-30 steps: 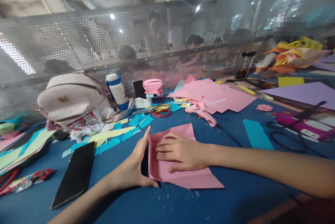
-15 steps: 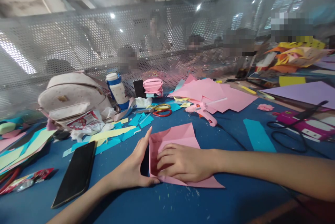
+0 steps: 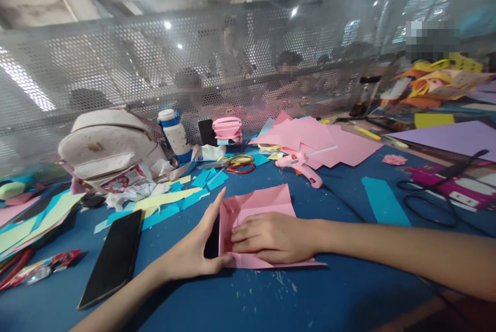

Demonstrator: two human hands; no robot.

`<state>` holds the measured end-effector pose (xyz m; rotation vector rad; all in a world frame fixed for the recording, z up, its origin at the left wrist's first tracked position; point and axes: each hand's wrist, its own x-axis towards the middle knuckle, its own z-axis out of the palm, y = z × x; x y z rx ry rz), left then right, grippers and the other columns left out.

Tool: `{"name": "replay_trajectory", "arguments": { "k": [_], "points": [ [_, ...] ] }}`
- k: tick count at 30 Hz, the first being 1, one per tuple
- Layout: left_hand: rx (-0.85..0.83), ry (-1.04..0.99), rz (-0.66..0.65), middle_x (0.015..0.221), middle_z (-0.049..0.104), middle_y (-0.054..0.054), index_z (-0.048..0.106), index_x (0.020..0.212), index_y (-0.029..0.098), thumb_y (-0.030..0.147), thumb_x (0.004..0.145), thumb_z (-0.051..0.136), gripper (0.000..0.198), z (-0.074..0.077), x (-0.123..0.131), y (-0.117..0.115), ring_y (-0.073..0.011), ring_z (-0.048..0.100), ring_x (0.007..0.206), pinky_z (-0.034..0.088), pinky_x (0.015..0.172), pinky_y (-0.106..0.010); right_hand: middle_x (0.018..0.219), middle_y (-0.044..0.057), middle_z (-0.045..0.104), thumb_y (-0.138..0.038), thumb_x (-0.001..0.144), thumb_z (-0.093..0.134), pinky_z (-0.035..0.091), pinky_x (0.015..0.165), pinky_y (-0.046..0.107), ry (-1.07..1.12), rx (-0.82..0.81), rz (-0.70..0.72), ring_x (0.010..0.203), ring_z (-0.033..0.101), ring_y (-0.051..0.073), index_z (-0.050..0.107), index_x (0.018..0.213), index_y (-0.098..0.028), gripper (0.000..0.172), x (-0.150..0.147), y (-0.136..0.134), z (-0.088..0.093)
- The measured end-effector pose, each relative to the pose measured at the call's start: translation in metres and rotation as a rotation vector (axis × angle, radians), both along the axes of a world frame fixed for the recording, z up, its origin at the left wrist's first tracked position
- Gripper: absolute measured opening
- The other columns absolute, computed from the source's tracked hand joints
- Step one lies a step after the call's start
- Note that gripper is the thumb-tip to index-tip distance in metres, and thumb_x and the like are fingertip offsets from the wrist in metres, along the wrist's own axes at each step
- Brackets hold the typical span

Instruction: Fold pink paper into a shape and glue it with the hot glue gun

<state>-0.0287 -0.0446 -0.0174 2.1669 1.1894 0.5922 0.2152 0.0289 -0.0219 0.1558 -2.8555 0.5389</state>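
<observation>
A pink sheet of paper [image 3: 271, 198] lies on the table, folded into a half-made box with raised walls at its left end. My left hand [image 3: 199, 249] stands at the outside of that end, thumb and index finger spread wide. Its thumb touches the near corner; the other fingers are hidden. Inside the folded paper lies my right hand [image 3: 271, 236], palm down with fingers stretched toward the left wall. Beyond the paper rests a pink glue gun [image 3: 300, 166], its cord running right.
Left are a black phone [image 3: 114, 257], a backpack [image 3: 110, 140] and a bottle [image 3: 174, 135]. Scissors [image 3: 236, 162] and blue scraps [image 3: 211, 179] lie behind my hands. Pink sheets [image 3: 310, 138], a blue strip [image 3: 382, 200] and a magenta power strip [image 3: 445, 187] are farther right.
The near side of the pink paper has risen and its near right corner has drawn inward. My left thumb has shifted slightly up and left; my right fingers lie straighter.
</observation>
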Motion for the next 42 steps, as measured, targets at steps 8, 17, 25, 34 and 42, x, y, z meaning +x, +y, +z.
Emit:
{"name": "replay_trajectory", "arguments": {
  "k": [8, 17, 25, 34, 42],
  "points": [
    [-0.008, -0.011, -0.006, 0.162, -0.005, -0.007, -0.013, 0.152, 0.027, 0.033, 0.075, 0.074, 0.117, -0.004, 0.002, 0.001, -0.033, 0.001, 0.148, 0.01, 0.119, -0.053, 0.134, 0.015, 0.057, -0.018, 0.097, 0.041, 0.036, 0.11, 0.036, 0.004, 0.068, -0.03, 0.131, 0.046, 0.021, 0.054, 0.132, -0.008, 0.039, -0.001, 0.0, 0.0],
    [-0.026, -0.012, 0.005, 0.162, -0.011, -0.007, -0.016, 0.151, 0.027, 0.043, 0.075, 0.075, 0.12, -0.006, 0.0, 0.001, -0.0327, -0.002, 0.148, 0.011, 0.119, -0.052, 0.139, 0.017, 0.052, -0.04, 0.098, 0.044, 0.033, 0.11, 0.045, 0.0, 0.169, -0.184, 0.133, 0.044, 0.025, 0.052, 0.135, -0.01, 0.048, 0.002, 0.004, -0.005],
    [-0.084, -0.043, 0.026, 0.162, -0.007, -0.006, -0.016, 0.151, 0.032, 0.047, 0.072, 0.077, 0.123, -0.007, -0.002, 0.001, -0.0315, 0.004, 0.148, 0.014, 0.119, -0.051, 0.141, 0.011, 0.052, -0.042, 0.101, 0.039, 0.023, 0.115, 0.044, -0.008, 0.147, -0.133, 0.135, 0.042, 0.022, 0.049, 0.138, -0.015, 0.047, 0.001, 0.007, -0.01],
    [-0.048, -0.172, 0.055, 0.162, -0.004, -0.009, -0.02, 0.149, 0.032, 0.042, 0.067, 0.082, 0.132, -0.015, -0.002, 0.005, -0.0347, 0.007, 0.147, 0.014, 0.118, -0.056, 0.13, 0.006, 0.062, -0.028, 0.101, 0.034, 0.033, 0.109, 0.042, 0.142, -0.041, -0.251, 0.125, 0.052, 0.019, 0.055, 0.131, -0.018, 0.037, 0.008, 0.005, 0.005],
    [-0.066, -0.152, 0.048, 0.16, 0.014, -0.012, -0.018, 0.15, 0.033, 0.041, 0.064, 0.084, 0.133, -0.011, -0.01, 0.009, -0.037, 0.015, 0.146, 0.019, 0.116, -0.059, 0.126, 0.003, 0.062, -0.025, 0.095, 0.051, 0.038, 0.102, 0.043, 0.435, 0.023, -0.66, 0.12, 0.051, 0.02, 0.056, 0.123, -0.026, 0.029, 0.017, 0.028, 0.018]
  ]
}}
